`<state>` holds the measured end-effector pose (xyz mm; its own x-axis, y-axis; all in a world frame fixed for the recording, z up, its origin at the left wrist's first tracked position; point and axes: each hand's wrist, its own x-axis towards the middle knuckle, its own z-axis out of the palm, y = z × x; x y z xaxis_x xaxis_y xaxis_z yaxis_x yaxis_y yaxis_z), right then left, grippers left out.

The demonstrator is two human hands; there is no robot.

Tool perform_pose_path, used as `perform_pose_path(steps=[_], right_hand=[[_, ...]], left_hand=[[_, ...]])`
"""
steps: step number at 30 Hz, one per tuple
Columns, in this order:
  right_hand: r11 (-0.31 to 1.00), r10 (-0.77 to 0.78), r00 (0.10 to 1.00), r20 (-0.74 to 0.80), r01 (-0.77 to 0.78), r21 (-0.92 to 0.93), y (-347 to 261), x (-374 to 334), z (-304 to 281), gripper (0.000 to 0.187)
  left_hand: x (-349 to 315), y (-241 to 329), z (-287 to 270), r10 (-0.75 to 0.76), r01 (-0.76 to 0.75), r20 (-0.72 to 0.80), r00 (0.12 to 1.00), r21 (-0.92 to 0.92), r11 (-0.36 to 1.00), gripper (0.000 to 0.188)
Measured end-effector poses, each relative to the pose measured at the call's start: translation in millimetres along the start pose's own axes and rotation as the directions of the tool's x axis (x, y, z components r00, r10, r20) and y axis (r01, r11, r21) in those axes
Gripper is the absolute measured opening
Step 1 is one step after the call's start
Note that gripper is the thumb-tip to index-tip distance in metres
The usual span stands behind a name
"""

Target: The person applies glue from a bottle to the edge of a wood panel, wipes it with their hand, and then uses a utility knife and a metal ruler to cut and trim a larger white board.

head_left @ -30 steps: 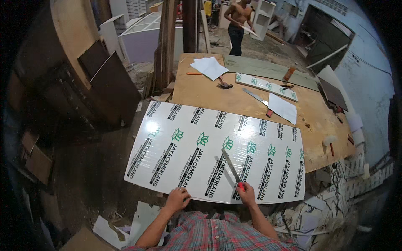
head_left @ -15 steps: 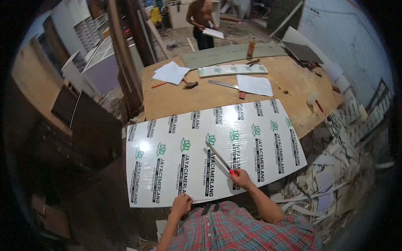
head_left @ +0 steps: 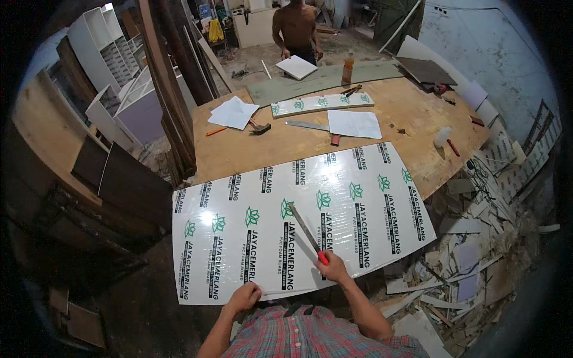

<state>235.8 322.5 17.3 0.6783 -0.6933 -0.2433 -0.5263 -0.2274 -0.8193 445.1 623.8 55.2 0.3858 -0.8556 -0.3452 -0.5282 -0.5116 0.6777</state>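
A large white glossy board (head_left: pixel 334 203) with green and black print lies across the wooden table's near edge and overhangs it toward me. My right hand (head_left: pixel 333 268) grips the red handle of a hand saw (head_left: pixel 304 230), whose blade lies slanted up and to the left on the board. My left hand (head_left: pixel 243 296) presses on the board's near edge, fingers curled over it.
On the wooden table (head_left: pixel 239 155) lie a hammer (head_left: pixel 258 126), white sheets (head_left: pixel 233 112), a narrow printed strip (head_left: pixel 322 104), a second saw (head_left: pixel 310 126) and a bottle (head_left: pixel 348 65). Another person (head_left: pixel 295 30) stands at the far end. Scrap offcuts (head_left: pixel 471 262) litter the floor right; dark panels (head_left: pixel 125 185) lean left.
The view has swung so the board appears larger and closer. My right hand still holds the saw on the board; my left hand has stayed at the near edge.
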Motion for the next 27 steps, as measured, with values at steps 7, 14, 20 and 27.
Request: perform_pose_path(steps=[7, 14, 20, 27], right_hand=[[0.983, 0.009, 0.979, 0.206, -0.047, 0.179, -55, -33, 78, 0.043], [0.98, -0.02, 0.969, 0.247, -0.03, 0.199, -97, -57, 166, 0.041], [1.0, -0.022, 0.985, 0.174, 0.018, 0.021, -108, -67, 173, 0.04], [0.993, 0.111, 0.994, 0.023, -0.109, -0.052, -128, -86, 194, 0.038]], left_hand=[[7, -10, -9, -0.01, 0.008, 0.064, 0.998, 0.029, 1.0, 0.028], [9, -19, -11, 0.02, -0.019, 0.008, 1.0, -0.03, 0.999, 0.023], [-3, -60, -39, 0.268, -0.272, 0.117, 0.956, 0.025, 0.962, 0.025], [-31, -109, -84, 0.378, -0.403, 0.192, 0.906, 0.113, 0.908, 0.032]])
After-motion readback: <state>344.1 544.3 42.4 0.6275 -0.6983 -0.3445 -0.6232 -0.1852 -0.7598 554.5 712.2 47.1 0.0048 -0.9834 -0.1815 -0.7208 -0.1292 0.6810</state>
